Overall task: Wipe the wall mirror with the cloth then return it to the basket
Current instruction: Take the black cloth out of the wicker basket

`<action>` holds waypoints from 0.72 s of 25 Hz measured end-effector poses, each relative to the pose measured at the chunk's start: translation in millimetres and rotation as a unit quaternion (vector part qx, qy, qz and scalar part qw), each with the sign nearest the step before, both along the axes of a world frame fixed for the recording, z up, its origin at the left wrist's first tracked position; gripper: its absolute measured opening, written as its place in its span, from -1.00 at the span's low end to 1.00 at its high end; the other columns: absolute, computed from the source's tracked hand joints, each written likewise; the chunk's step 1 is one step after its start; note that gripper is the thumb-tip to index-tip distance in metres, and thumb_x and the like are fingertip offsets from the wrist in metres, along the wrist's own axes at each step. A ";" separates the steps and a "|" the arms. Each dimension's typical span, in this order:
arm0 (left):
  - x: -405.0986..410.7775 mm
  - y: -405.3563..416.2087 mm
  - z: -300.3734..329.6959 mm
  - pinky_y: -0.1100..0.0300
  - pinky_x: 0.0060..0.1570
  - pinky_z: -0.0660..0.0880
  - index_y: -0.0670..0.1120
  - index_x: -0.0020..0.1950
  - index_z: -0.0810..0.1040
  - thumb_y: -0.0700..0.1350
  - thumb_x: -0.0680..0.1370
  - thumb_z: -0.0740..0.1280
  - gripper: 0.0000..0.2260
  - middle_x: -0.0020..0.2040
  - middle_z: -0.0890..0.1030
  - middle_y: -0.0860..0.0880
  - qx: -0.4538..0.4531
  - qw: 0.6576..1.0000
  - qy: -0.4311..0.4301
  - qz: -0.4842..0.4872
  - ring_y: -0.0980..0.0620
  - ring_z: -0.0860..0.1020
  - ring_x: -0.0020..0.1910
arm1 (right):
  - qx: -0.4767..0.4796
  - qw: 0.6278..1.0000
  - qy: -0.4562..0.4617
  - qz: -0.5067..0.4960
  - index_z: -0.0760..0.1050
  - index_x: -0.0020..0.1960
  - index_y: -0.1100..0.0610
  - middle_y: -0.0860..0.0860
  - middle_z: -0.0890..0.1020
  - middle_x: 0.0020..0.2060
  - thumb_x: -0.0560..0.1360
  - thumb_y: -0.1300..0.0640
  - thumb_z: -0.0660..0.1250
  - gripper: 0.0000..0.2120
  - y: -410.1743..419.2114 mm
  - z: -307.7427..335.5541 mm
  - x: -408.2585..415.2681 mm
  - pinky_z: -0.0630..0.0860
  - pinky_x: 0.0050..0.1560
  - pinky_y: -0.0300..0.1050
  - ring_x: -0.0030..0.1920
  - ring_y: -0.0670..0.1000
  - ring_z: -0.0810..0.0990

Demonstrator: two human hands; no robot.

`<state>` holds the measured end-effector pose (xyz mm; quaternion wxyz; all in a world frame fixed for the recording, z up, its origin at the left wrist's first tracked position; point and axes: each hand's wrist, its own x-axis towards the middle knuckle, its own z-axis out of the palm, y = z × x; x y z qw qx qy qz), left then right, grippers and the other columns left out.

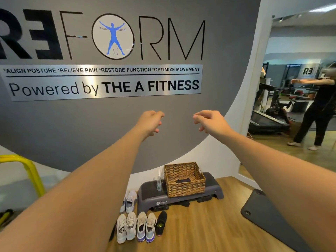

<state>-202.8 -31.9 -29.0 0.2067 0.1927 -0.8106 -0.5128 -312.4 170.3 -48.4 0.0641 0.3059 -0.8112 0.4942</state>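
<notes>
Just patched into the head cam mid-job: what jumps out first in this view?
Two bare arms stretch forward, left hand and right hand loosely curled and empty, in front of the grey wall's big REFORM logo. Low at centre, the wicker basket sits on a step platform with a dark cloth inside. The wall mirror fills the right edge.

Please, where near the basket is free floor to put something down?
Bare wood floor lies between the step platform and the dark mat. Left of it is crowded: shoes stand in a row, and a spray bottle sits beside the basket.
</notes>
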 end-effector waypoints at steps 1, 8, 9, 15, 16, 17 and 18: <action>-24.0 -13.6 -6.8 0.12 -0.20 0.37 -0.10 0.10 0.52 -0.01 0.66 0.22 -0.81 0.06 0.58 -0.10 -0.014 1.000 -0.001 -0.003 -0.08 0.52 -0.19 | 0.000 1.000 0.001 -0.002 0.61 0.20 0.03 0.02 0.69 0.05 0.67 -0.02 0.29 -0.79 -10.4 -5.7 -22.6 0.50 -0.13 -0.19 -0.09 0.01 0.64; -187.1 -84.2 -39.8 0.12 -0.18 0.39 -0.14 0.13 0.56 0.00 0.66 0.23 -0.75 0.02 0.59 -0.09 -0.042 0.998 -0.048 -0.026 -0.11 0.55 -0.18 | 0.020 0.999 -0.024 -0.025 0.62 0.26 0.07 0.01 0.68 0.05 0.68 -0.02 0.29 -0.73 -72.3 -34.7 -174.9 0.51 -0.08 -0.15 -0.10 0.00 0.63; -213.5 -90.1 -47.5 0.11 -0.19 0.40 -0.12 0.09 0.55 0.01 0.65 0.23 -0.78 0.01 0.59 -0.09 -0.034 0.998 -0.053 -0.030 -0.10 0.55 -0.20 | 0.022 0.999 -0.031 -0.029 0.63 0.25 0.07 0.01 0.68 0.04 0.67 -0.02 0.29 -0.74 -78.6 -42.7 -198.7 0.51 -0.08 -0.14 -0.11 0.00 0.63; -373.6 -125.4 -108.1 0.16 -0.29 0.40 -0.04 -0.07 0.52 0.01 0.63 0.24 -0.82 -0.06 0.58 -0.06 0.006 0.996 -0.083 -0.037 -0.08 0.54 -0.26 | 0.036 0.997 -0.061 -0.038 0.63 0.24 0.07 -0.01 0.66 0.06 0.68 -0.02 0.29 -0.74 -116.6 -106.8 -355.2 0.54 -0.05 -0.11 -0.08 0.00 0.61; -394.9 -132.1 -115.5 0.15 -0.28 0.41 -0.04 -0.07 0.52 0.02 0.63 0.23 -0.82 -0.06 0.58 -0.06 0.010 0.995 -0.088 -0.034 -0.08 0.53 -0.26 | 0.040 0.997 -0.065 -0.034 0.63 0.25 0.08 -0.01 0.65 0.07 0.68 -0.02 0.29 -0.74 -123.5 -115.2 -377.4 0.53 -0.06 -0.14 -0.08 -0.02 0.60; -421.1 -140.0 -123.9 0.15 -0.28 0.41 -0.04 -0.06 0.52 0.02 0.64 0.23 -0.82 -0.06 0.58 -0.06 0.013 0.995 -0.092 -0.029 -0.07 0.53 -0.26 | 0.045 0.996 -0.068 -0.029 0.62 0.25 0.08 -0.01 0.65 0.08 0.68 -0.01 0.28 -0.74 -132.0 -124.6 -403.5 0.52 -0.08 -0.17 -0.08 -0.03 0.60; -447.0 -147.8 -133.5 0.15 -0.28 0.42 -0.05 -0.06 0.53 0.02 0.64 0.23 -0.81 -0.06 0.59 -0.06 0.016 0.995 -0.098 -0.023 -0.07 0.54 -0.25 | 0.049 0.996 -0.072 -0.027 0.62 0.24 0.07 -0.01 0.65 0.08 0.69 -0.01 0.28 -0.76 -139.7 -134.2 -428.4 0.52 -0.09 -0.19 -0.07 -0.04 0.60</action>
